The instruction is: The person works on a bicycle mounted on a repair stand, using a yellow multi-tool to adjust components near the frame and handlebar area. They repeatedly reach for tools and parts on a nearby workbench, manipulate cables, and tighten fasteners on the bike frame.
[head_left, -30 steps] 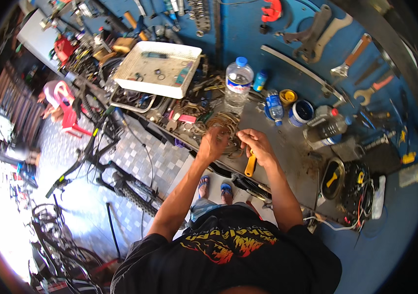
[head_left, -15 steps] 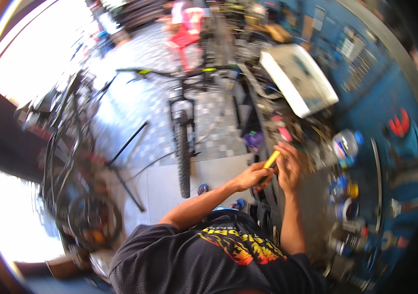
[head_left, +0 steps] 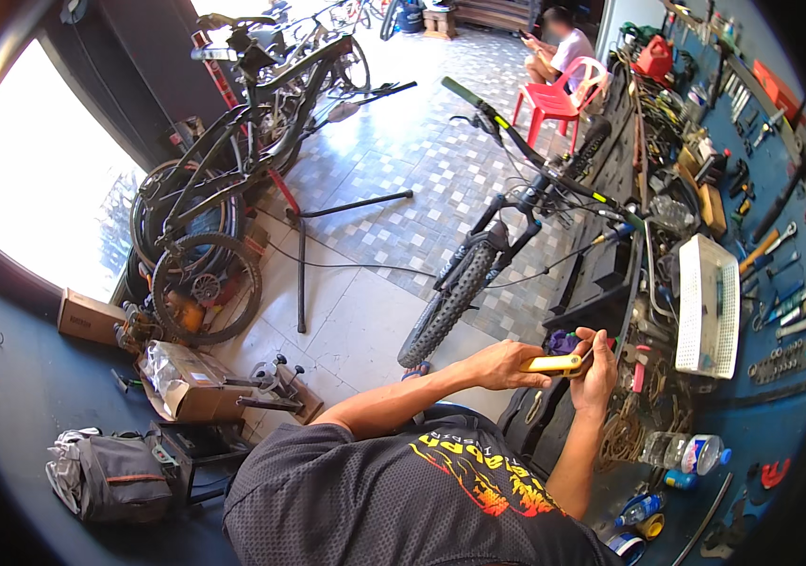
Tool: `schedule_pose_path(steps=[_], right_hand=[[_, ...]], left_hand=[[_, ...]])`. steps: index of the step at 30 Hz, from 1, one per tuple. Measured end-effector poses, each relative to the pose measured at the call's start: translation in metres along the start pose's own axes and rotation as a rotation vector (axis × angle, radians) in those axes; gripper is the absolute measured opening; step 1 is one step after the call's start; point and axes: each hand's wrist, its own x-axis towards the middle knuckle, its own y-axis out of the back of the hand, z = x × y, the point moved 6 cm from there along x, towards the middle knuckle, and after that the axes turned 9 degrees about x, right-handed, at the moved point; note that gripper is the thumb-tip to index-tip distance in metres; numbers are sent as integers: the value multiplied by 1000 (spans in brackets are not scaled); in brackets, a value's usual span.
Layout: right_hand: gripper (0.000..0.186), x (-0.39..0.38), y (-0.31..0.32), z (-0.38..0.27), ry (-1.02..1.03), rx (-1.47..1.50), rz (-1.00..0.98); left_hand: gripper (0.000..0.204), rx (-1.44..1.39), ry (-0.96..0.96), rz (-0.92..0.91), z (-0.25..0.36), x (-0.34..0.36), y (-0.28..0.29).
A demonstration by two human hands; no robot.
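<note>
My left hand [head_left: 509, 365] is closed around a yellow-handled tool [head_left: 550, 363], which looks like a folding hex key set. It lies about level, pointing right, with a round pivot near its right end. My right hand [head_left: 596, 371] meets that end, thumb and fingers bent around it. What the right fingertips pinch is partly hidden. Both hands are above the near end of the dark workbench [head_left: 540, 422], beside a small purple thing [head_left: 563, 341]. Ahead and to the left stands a mountain bike, its knobby front tyre [head_left: 450, 304] near my feet.
A white perforated basket [head_left: 708, 307] and plastic bottles [head_left: 686, 453] sit at right, below a blue tool wall [head_left: 785, 283]. A bike frame [head_left: 261, 141] hangs on a stand [head_left: 301, 255] at left. A person sits by a red chair [head_left: 554, 102].
The view has swung right and sharpened, showing the bike tilted and more of the left side. The yellow tool, steeply slanted before, is now nearly level; both hands stay on it.
</note>
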Motion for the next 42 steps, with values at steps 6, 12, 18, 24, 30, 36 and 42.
schedule_pose_path(steps=[6, 12, 18, 24, 30, 36, 42], right_hand=[[42, 3, -37, 37, -70, -2, 65], [45, 12, -58, 50, 153, -346, 124], [54, 16, -109, 79, 264, -530, -68], [29, 25, -145, 114, 33, -397, -69], [45, 31, -168, 143, 19, -414, 5], [58, 35, -163, 164, -58, -225, 92], [60, 33, -144, 176, -168, 42, 183]], left_hand=[[59, 159, -108, 42, -17, -17, 28], [59, 107, -34, 72, -50, -29, 48], [74, -179, 46, 202, -84, -48, 74], [66, -287, 55, 165, -110, -64, 104], [58, -218, 83, 201, -135, -74, 124], [51, -184, 32, 239, -143, -69, 125], [48, -201, -78, 292, -138, -64, 118]])
